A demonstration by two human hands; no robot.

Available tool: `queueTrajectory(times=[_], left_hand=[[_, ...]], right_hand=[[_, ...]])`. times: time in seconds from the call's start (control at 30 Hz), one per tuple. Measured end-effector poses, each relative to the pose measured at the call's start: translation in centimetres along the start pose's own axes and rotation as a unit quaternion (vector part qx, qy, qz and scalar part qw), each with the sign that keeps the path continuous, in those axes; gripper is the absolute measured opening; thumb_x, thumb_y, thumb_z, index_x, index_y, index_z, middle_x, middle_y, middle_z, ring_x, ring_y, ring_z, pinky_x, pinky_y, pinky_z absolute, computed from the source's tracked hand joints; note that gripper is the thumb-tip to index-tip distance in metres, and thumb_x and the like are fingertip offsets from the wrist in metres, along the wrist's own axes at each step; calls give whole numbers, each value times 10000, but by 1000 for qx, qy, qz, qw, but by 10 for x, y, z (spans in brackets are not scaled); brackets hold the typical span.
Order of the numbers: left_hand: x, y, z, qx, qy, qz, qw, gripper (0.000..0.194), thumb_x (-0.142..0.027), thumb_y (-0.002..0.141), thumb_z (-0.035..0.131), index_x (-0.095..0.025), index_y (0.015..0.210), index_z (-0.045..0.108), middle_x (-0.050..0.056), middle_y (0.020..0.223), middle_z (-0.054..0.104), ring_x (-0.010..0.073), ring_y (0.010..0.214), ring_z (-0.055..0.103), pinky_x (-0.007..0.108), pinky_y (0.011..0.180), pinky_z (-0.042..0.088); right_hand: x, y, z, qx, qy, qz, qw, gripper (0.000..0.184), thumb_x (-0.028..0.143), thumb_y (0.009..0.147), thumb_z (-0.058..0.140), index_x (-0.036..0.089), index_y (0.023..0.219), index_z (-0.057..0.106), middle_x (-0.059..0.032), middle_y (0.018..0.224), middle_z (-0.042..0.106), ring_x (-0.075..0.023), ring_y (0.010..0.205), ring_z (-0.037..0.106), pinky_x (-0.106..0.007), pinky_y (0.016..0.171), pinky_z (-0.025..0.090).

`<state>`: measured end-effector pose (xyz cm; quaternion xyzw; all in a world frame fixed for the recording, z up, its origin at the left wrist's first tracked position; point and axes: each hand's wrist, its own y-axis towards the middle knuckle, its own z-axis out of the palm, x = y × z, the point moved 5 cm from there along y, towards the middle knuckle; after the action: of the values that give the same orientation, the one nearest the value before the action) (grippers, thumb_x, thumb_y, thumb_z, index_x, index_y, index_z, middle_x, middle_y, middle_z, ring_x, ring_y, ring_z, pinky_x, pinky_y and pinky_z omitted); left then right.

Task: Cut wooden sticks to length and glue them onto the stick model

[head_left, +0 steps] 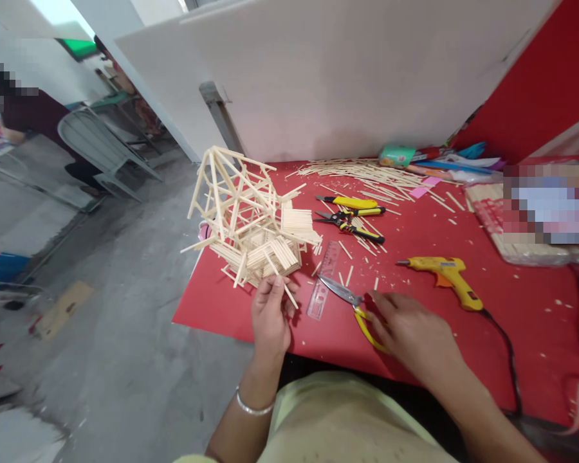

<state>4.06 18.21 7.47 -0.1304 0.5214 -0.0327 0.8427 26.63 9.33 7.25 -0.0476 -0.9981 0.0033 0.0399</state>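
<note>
A thin wooden stick point(290, 296) is pinched between the thumb and fingers of my left hand point(271, 318), slanting up toward a stick-built model point(238, 206). The model has an open roof frame and a stacked base of sticks, close in front of that hand. My right hand point(412, 328) has its fingers curled at the yellow handles of the scissors point(338, 289), whose blades point left. Under the blade tips lies a clear pink ruler point(324, 276). Part of the handles is hidden by my right fingers.
A yellow glue gun point(444, 273) with a black cord lies right. Pruning snips point(342, 222) and a yellow cutter point(350, 202) lie beyond the ruler. Loose sticks point(357, 175) are heaped at the back, by a wrapped stick bundle point(502, 231). A person point(38, 119) sits far left near a chair point(96, 138).
</note>
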Motion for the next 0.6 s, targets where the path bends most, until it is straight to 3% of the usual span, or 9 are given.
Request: queueTrajectory(times=[0.07, 0.13, 0.27, 0.4, 0.6], left_hand=[[2, 0, -3, -31, -12, -7, 999, 335, -418, 736, 832, -152, 819, 647, -47, 609, 620, 32, 407, 497, 124, 364, 342], [3, 0, -3, -41, -21, -19, 999, 344, -420, 714, 848, -145, 817, 668, -68, 557, 555, 24, 398, 459, 118, 357, 315], [4, -1, -1, -23, -15, -30, 999, 345, -436, 724, 837, -140, 831, 694, -69, 543, 529, 25, 410, 456, 118, 373, 315], [4, 0, -3, -18, -14, -41, 999, 337, -436, 724, 837, -138, 821, 712, -56, 540, 549, 22, 410, 450, 118, 382, 307], [3, 5, -2, 1, -9, -30, 1000, 316, -428, 719, 841, -141, 785, 724, -57, 527, 536, 16, 401, 420, 118, 383, 302]], right_hand=[[12, 2, -8, -59, 81, -23, 995, 324, 375, 990, 491, 199, 1157, 706, -109, 1063, 746, -249, 913, 701, -301, 670, 473], [30, 6, -13, -79, 223, -72, 969, 291, 384, 987, 519, 218, 1110, 724, -73, 1057, 761, -210, 904, 708, -286, 753, 503], [72, 21, -14, 6, 459, -126, 879, 268, 391, 991, 537, 238, 1083, 737, -26, 1013, 775, -154, 852, 704, -234, 770, 511], [99, 35, -17, 50, 530, -123, 837, 293, 413, 990, 533, 225, 1019, 757, -19, 924, 771, -146, 778, 679, -225, 722, 493], [107, 45, -13, 63, 580, -93, 806, 302, 379, 978, 538, 208, 861, 757, 10, 752, 724, -119, 659, 607, -211, 615, 433]])
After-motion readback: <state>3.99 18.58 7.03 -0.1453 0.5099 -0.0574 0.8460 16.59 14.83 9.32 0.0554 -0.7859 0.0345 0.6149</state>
